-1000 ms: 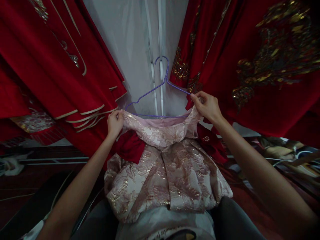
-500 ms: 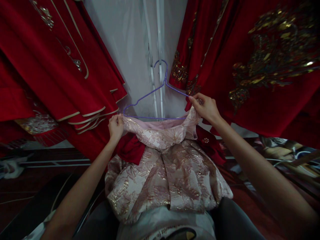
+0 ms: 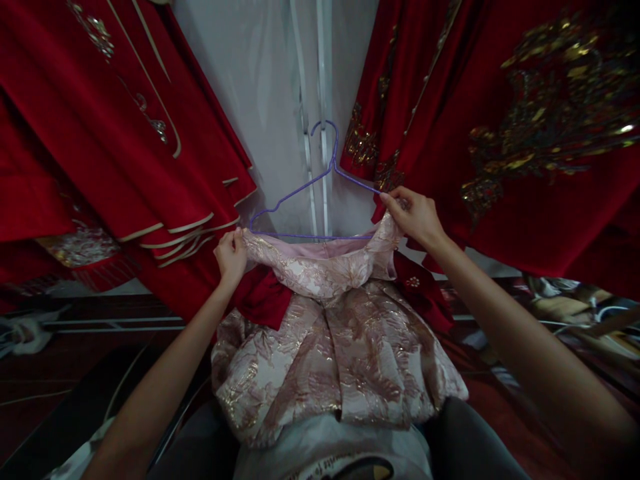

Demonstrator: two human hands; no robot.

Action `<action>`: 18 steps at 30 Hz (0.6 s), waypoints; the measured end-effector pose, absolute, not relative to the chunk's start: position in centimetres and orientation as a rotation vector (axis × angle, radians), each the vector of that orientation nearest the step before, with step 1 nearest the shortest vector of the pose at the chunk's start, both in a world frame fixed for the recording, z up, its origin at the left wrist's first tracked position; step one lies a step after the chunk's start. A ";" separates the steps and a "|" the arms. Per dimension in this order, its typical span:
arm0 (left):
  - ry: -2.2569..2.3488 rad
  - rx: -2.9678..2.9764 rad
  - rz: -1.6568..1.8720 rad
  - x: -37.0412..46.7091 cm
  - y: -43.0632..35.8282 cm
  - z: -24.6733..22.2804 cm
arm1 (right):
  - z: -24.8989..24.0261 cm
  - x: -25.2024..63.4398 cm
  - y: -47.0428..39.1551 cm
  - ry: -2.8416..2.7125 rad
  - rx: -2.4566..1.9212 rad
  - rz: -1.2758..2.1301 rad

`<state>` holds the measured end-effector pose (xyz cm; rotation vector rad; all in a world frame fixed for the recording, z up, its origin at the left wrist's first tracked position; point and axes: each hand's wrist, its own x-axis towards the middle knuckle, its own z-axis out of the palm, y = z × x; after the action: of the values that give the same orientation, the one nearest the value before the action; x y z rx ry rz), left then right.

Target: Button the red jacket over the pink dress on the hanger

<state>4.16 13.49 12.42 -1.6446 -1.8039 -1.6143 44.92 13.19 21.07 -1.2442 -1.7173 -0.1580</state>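
A pink and gold brocade dress point(image 3: 325, 347) lies across my lap, its neckline facing away from me. My left hand point(image 3: 231, 255) is closed on the left top corner of the dress. At the other top corner, my right hand point(image 3: 414, 215) pinches the fabric close to the hanger's right arm. The purple wire hanger point(image 3: 300, 193) stands above the neckline with its hook pointing away. Its lower bar runs along the dress opening, and its right end is hidden by the dress and my right hand. Dark red cloth point(image 3: 263, 297) shows beside the bodice.
Red garments with pale edging point(image 3: 200, 133) hang at left. More red garments with gold sequins point(image 3: 540, 120) hang at right. Behind the hanger is a pale grey surface point(image 3: 240, 73) with light vertical strips. Mixed items point(image 3: 565, 300) lie at the lower right.
Almost nothing differs. The view has shifted slightly, and both hands keep their hold on the dress, with the hanger in the same place over the neckline.
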 end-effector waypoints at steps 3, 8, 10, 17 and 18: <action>-1.780 -1.649 -1.612 3.9 13.3 12.4 | 21.1 45.0 13.0 -1.714 -1.240 -0.161; -1.756 -1.687 -1.653 4.8 14.4 14.2 | 21.3 44.9 13.2 -1.753 -1.246 -0.154; -1.715 -1.751 -1.710 6.3 15.2 15.8 | 21.4 44.6 13.5 -1.750 -1.251 -0.189; -1.428 -2.267 -1.694 10.6 16.2 19.9 | 21.4 44.0 14.9 -1.838 -1.193 -0.203; -1.450 -2.305 -1.737 10.1 16.4 19.7 | 21.4 44.1 15.0 -1.833 -1.186 -0.190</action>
<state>10.14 16.36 19.74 -2.3050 -1.4500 -1.7369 44.09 14.98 21.35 -1.1860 -1.8329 -0.1901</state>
